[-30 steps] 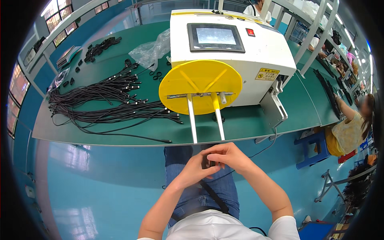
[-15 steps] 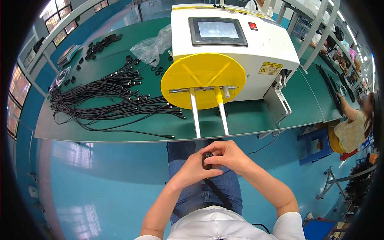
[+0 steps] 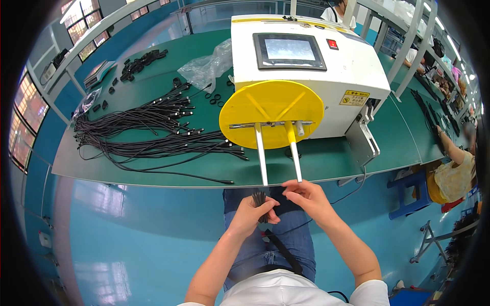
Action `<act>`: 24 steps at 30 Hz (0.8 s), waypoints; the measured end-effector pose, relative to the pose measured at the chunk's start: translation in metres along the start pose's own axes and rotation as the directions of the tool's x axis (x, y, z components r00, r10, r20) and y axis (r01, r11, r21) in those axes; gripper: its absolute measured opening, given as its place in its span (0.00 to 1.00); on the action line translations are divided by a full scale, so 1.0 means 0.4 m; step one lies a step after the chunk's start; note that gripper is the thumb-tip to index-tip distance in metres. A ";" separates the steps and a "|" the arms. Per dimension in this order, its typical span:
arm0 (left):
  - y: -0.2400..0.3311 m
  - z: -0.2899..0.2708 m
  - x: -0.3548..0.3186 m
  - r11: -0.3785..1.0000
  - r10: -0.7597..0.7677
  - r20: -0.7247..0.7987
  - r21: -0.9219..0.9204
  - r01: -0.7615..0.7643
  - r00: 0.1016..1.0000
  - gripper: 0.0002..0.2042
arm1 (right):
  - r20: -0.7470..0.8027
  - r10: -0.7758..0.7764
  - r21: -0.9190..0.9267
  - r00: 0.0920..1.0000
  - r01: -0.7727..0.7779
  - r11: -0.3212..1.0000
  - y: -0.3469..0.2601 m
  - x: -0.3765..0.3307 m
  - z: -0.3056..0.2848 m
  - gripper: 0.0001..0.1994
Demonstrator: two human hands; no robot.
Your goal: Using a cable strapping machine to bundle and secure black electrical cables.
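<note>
A small bundle of black cable [image 3: 260, 199], its strands side by side, stands up from my left hand [image 3: 248, 216], whose fingers and thumb are closed round it above my lap. To its right, my right hand [image 3: 309, 200] is apart from the bundle with nothing visible in it. The fingers there are bent and spread, close to the lower tip of one of the two metal prongs [image 3: 295, 158]; whether they touch it I cannot tell. Those prongs stick out from a yellow round disc [image 3: 255, 107] on the front of a white machine [image 3: 337, 76].
Many loose black cables [image 3: 153, 117] lie on the green table [image 3: 199, 173] left of the machine. Behind them are a clear plastic bag [image 3: 206, 64], several black rings [image 3: 217, 97] and dark small parts [image 3: 143, 62]. A person sits by a blue stool [image 3: 403, 196] at right.
My hands were together round the black bundle. Now my right hand has let go and moved up and right toward the prong, while my left keeps the bundle. The view has shifted slightly.
</note>
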State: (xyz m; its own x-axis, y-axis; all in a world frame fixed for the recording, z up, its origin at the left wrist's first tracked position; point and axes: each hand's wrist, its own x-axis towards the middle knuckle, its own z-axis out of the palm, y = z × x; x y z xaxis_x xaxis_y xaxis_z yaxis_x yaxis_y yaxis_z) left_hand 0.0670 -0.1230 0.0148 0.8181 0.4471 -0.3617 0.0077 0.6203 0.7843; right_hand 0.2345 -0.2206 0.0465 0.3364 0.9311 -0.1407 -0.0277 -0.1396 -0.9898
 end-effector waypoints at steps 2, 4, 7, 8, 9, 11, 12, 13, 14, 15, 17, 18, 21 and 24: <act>0.000 -0.004 0.003 0.995 -0.034 0.010 0.099 0.033 0.999 0.10 | 0.051 -0.063 -0.045 0.997 0.065 0.997 -0.001 0.011 0.027 0.12; 0.005 0.007 0.005 0.986 -0.018 0.029 0.164 0.013 0.999 0.09 | 0.075 -0.088 -0.067 0.993 0.093 0.993 0.002 0.021 0.044 0.11; 0.006 0.024 0.002 0.957 0.011 0.073 0.287 -0.032 0.997 0.09 | 0.178 -0.186 -0.307 0.966 0.234 0.922 0.006 0.038 0.050 0.09; 0.001 0.028 0.001 0.971 0.078 0.054 0.221 -0.089 0.995 0.10 | 0.175 -0.181 -0.310 0.968 0.228 0.923 0.002 0.038 0.045 0.09; -0.001 0.030 -0.001 0.976 0.147 0.027 0.157 -0.150 0.989 0.10 | 0.128 -0.128 -0.235 0.983 0.156 0.959 -0.009 0.038 0.042 0.09; 0.004 0.033 -0.006 0.973 0.213 -0.003 0.092 -0.212 0.977 0.10 | 0.047 -0.009 -0.073 0.999 0.013 0.997 -0.024 0.036 0.037 0.09; 0.013 0.031 -0.012 0.979 0.194 -0.029 0.074 -0.191 0.981 0.11 | 0.046 -0.008 -0.075 0.999 0.011 0.997 -0.022 0.036 0.035 0.09; 0.021 0.029 -0.016 0.984 0.174 -0.055 0.055 -0.171 0.983 0.12 | 0.016 0.005 -0.019 1.000 -0.005 1.000 -0.018 0.037 0.033 0.09; 0.023 0.028 -0.019 0.988 0.153 -0.080 0.037 -0.151 0.985 0.13 | -0.015 0.020 0.039 1.000 -0.019 0.999 -0.013 0.035 0.033 0.09; 0.018 0.028 -0.017 0.988 0.152 -0.077 0.035 -0.150 0.985 0.13 | -0.044 0.035 0.097 0.998 -0.031 0.995 -0.010 0.032 0.033 0.09; -0.003 0.028 -0.011 0.962 0.274 -0.135 0.060 -0.268 0.952 0.13 | -0.085 0.028 0.156 0.996 -0.015 0.988 -0.009 0.028 0.041 0.10; -0.013 0.027 -0.009 0.942 0.334 -0.162 0.075 -0.326 0.929 0.13 | -0.123 0.022 0.216 0.992 0.005 0.976 -0.008 0.026 0.047 0.10; -0.034 0.022 -0.003 0.839 0.518 -0.167 0.293 -0.459 0.839 0.14 | -0.093 0.112 0.364 0.989 -0.071 0.929 0.016 0.011 0.042 0.11; -0.033 0.040 -0.012 0.719 0.638 -0.148 0.466 -0.516 0.755 0.14 | 0.070 0.283 0.513 0.957 -0.277 0.812 0.040 -0.008 0.039 0.11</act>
State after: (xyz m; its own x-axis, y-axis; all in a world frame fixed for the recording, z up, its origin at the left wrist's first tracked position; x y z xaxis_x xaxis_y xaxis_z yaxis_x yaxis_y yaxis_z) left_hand 0.0721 -0.1437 0.0143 0.5376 0.8293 0.1526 -0.1482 -0.0852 0.9853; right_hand 0.2184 -0.2206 0.0306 0.2486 0.8748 -0.4159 -0.5988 -0.1987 -0.7759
